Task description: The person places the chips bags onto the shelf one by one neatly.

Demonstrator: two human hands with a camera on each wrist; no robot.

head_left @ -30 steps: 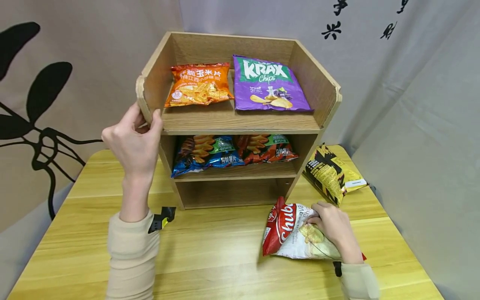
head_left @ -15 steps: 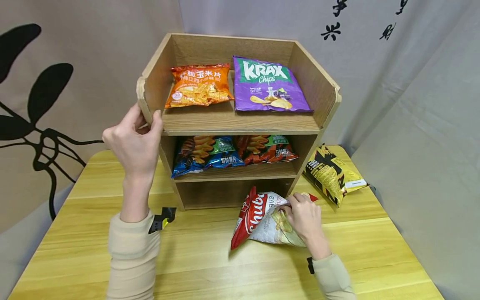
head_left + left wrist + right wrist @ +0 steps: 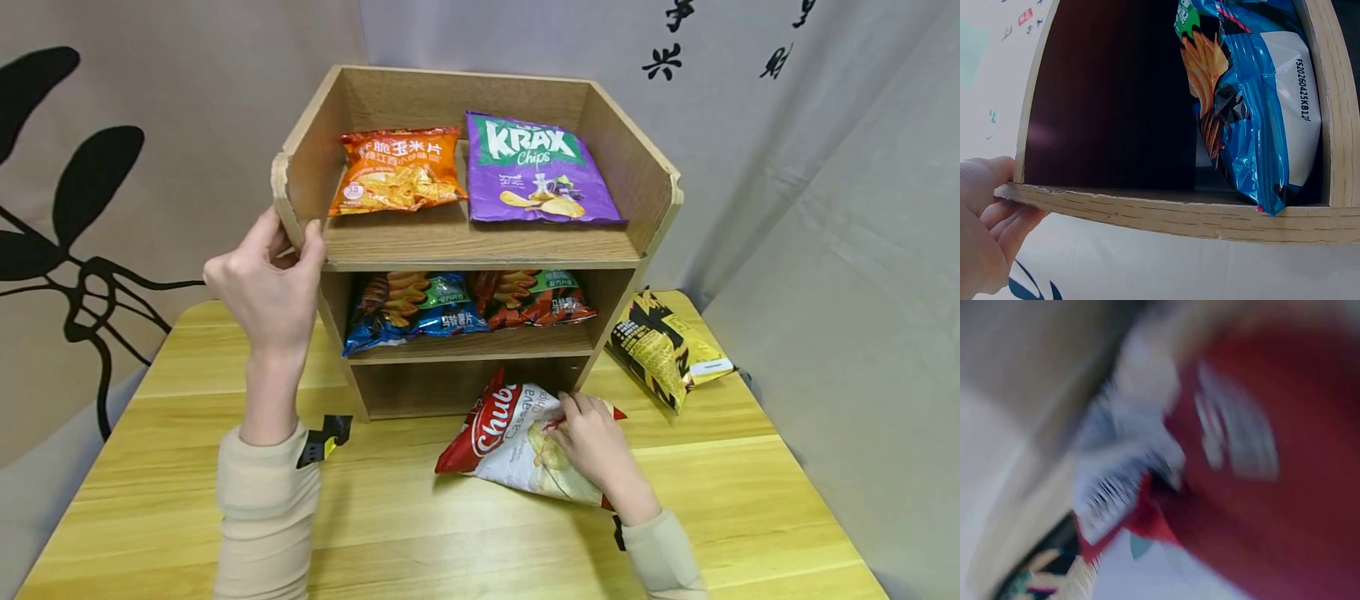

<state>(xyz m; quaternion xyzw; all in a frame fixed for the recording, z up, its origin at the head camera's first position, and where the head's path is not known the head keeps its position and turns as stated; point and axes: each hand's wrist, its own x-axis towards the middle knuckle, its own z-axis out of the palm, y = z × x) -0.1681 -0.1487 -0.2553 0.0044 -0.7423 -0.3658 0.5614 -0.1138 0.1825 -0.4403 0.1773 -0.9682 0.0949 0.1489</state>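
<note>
My left hand [image 3: 268, 279] grips the front edge of the left side panel of a small wooden shelf [image 3: 480, 248]. In the left wrist view, the thumb and fingers are around the corner of that panel [image 3: 1116, 211]. Pinched in my right hand [image 3: 596, 442] is a red and white bag of cassava chips [image 3: 504, 442], tilted in front of the lowest compartment. Its red end points left, overlapping that compartment's opening in the head view. The right wrist view is blurred, with the bag's red part [image 3: 1241, 469] filling much of it.
An orange corn chip bag [image 3: 401, 171] and a purple chip bag [image 3: 543, 171] lie on the top tier. Blue [image 3: 420, 308] and red [image 3: 536, 300] potato chip bags fill the middle one. A yellow and black bag [image 3: 667, 350] lies on the table [image 3: 405, 533], right of the shelf.
My right hand has carried the cassava chip bag leftward and towards the shelf, and the bag has turned somewhat. The left hand stays on the side panel.
</note>
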